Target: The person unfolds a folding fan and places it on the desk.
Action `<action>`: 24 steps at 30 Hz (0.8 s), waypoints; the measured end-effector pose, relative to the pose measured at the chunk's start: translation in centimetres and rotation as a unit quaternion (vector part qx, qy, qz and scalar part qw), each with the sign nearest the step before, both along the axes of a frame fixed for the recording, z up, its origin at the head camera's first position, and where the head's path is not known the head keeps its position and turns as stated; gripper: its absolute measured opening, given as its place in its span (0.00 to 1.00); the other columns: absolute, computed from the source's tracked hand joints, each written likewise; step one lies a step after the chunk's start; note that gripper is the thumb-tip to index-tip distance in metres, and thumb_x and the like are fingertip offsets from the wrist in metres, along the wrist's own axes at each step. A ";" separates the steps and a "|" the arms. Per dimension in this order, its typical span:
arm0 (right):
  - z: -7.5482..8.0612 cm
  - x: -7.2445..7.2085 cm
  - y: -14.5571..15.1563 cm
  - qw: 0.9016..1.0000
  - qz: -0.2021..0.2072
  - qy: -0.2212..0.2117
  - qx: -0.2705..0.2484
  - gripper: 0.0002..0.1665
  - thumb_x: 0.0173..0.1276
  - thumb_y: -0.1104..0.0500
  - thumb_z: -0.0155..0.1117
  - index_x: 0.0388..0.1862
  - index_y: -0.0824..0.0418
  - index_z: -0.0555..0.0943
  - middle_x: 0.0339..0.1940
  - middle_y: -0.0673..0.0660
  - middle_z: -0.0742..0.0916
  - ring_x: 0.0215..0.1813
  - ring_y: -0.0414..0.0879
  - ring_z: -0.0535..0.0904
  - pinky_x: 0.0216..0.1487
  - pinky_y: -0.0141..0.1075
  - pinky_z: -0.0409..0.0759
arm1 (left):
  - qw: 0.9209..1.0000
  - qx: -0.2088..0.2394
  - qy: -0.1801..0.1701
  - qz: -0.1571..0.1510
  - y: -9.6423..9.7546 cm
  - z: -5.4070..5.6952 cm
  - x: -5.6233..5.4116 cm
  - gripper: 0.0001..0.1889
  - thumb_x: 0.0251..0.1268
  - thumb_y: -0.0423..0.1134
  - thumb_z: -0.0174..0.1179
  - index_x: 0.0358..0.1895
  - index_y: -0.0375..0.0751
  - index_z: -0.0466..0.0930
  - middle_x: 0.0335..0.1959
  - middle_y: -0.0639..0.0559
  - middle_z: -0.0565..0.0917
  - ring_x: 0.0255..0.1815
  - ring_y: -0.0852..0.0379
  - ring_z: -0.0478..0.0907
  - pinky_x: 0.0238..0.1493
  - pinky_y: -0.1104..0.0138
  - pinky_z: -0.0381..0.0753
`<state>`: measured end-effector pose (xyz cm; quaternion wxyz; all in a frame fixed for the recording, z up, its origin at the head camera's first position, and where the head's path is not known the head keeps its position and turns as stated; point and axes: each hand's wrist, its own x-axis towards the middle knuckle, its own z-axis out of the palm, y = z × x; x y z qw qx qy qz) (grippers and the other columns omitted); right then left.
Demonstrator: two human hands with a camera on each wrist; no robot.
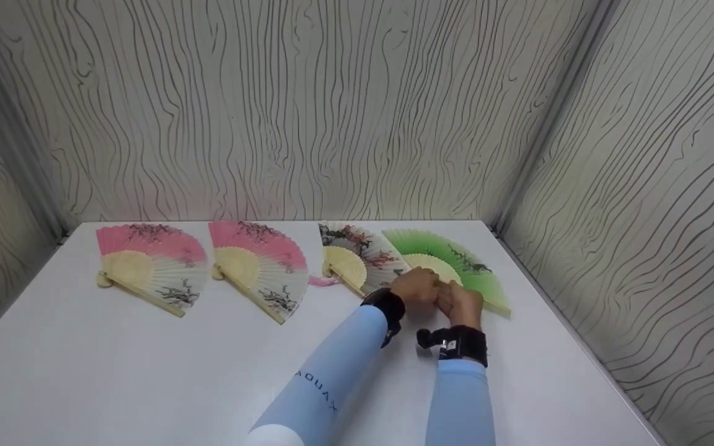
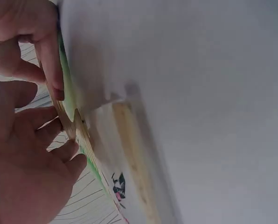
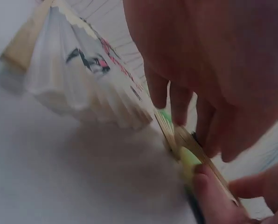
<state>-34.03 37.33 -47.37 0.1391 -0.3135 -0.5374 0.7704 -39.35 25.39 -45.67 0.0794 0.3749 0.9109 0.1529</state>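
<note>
Both hands are at the green folding fan (image 1: 487,282), spread out at the right end of the row. My left hand (image 1: 418,288) holds its narrow end by the pivot, fingers bent against the wooden ribs in the left wrist view. Farther along the wooden guard stick (image 2: 55,100), my right hand (image 1: 462,303) pinches the fan between thumb and fingers. Just left of the left hand lies an open grey-white folding fan (image 1: 357,238) with red blossoms; part of it is hidden behind that hand and wrist. Its folds (image 3: 83,88) show in the right wrist view.
Two open pink-and-white folding fans, one at far left (image 1: 152,248) and one beside it (image 1: 264,260), lie along the back of the white table (image 1: 165,378). A pink tassel (image 1: 323,281) sits by the grey fan. Wood-grain panels (image 1: 282,111) stand behind and at both sides.
</note>
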 end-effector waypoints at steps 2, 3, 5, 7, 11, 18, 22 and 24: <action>0.7 0.7 0.5 0.990 0.067 -0.033 0.120 0.23 0.84 0.60 0.60 0.64 0.80 0.78 0.24 0.58 0.90 0.27 0.45 0.90 0.37 0.36 0.92 | 1.000 -0.028 -0.004 0.006 0.1 0.0 0.1 0.25 0.88 0.49 0.45 0.77 0.48 0.77 0.80 0.52 0.77 0.86 0.50 0.69 0.87 0.63 0.68; 1.0 0.9 0.8 0.974 0.090 -0.054 0.202 0.23 0.83 0.56 0.62 0.59 0.78 0.82 0.25 0.59 0.91 0.27 0.46 0.90 0.37 0.35 0.91 | 0.999 -0.043 -0.007 0.006 0.2 0.1 0.2 0.25 0.89 0.50 0.44 0.79 0.50 0.75 0.82 0.53 0.75 0.88 0.50 0.65 0.88 0.62 0.67; 1.5 1.1 1.3 0.926 0.091 -0.088 0.356 0.19 0.78 0.56 0.67 0.50 0.74 0.85 0.31 0.64 0.92 0.32 0.52 0.91 0.37 0.40 0.90 | 0.998 -0.057 -0.023 0.008 0.2 0.3 0.3 0.26 0.90 0.52 0.43 0.81 0.53 0.73 0.85 0.55 0.71 0.91 0.49 0.58 0.90 0.60 0.64; 1.4 1.0 1.5 0.867 0.067 -0.130 0.477 0.14 0.70 0.59 0.69 0.43 0.72 0.86 0.39 0.69 0.93 0.41 0.61 0.91 0.43 0.46 0.89 | 0.997 -0.064 -0.036 0.008 0.2 0.5 0.2 0.27 0.89 0.54 0.42 0.82 0.54 0.71 0.87 0.54 0.67 0.93 0.47 0.54 0.90 0.57 0.63; 0.3 0.9 1.2 0.827 0.046 -0.186 0.529 0.09 0.66 0.67 0.62 0.42 0.70 0.86 0.53 0.76 0.90 0.58 0.76 0.83 0.60 0.64 0.82 | 0.997 -0.061 -0.056 -0.003 0.1 0.7 -0.1 0.28 0.89 0.54 0.40 0.83 0.53 0.70 0.90 0.52 0.62 0.94 0.47 0.49 0.93 0.56 0.58; 0.0 0.9 0.3 0.844 0.018 -0.233 0.483 0.13 0.68 0.62 0.73 0.46 0.70 0.85 0.61 0.77 0.87 0.66 0.79 0.77 0.71 0.69 0.74 | 0.997 -0.073 -0.032 -0.024 -0.2 0.5 -0.7 0.31 0.90 0.53 0.37 0.84 0.44 0.68 0.90 0.47 0.61 0.93 0.44 0.50 0.94 0.58 0.54; 0.1 0.9 0.3 0.856 0.020 -0.230 0.462 0.17 0.66 0.60 0.75 0.49 0.70 0.85 0.63 0.77 0.86 0.66 0.80 0.78 0.70 0.70 0.75 | 0.998 -0.065 -0.023 -0.017 -0.2 0.3 -0.6 0.32 0.88 0.54 0.39 0.84 0.44 0.67 0.90 0.47 0.60 0.94 0.45 0.50 0.94 0.55 0.52; 0.1 0.9 0.5 0.859 0.021 -0.235 0.455 0.17 0.66 0.61 0.75 0.50 0.69 0.84 0.64 0.77 0.86 0.66 0.79 0.78 0.70 0.70 0.75 | 0.998 -0.055 -0.023 -0.019 -0.3 0.3 -0.4 0.32 0.88 0.55 0.40 0.85 0.44 0.66 0.91 0.48 0.60 0.94 0.45 0.49 0.95 0.52 0.51</action>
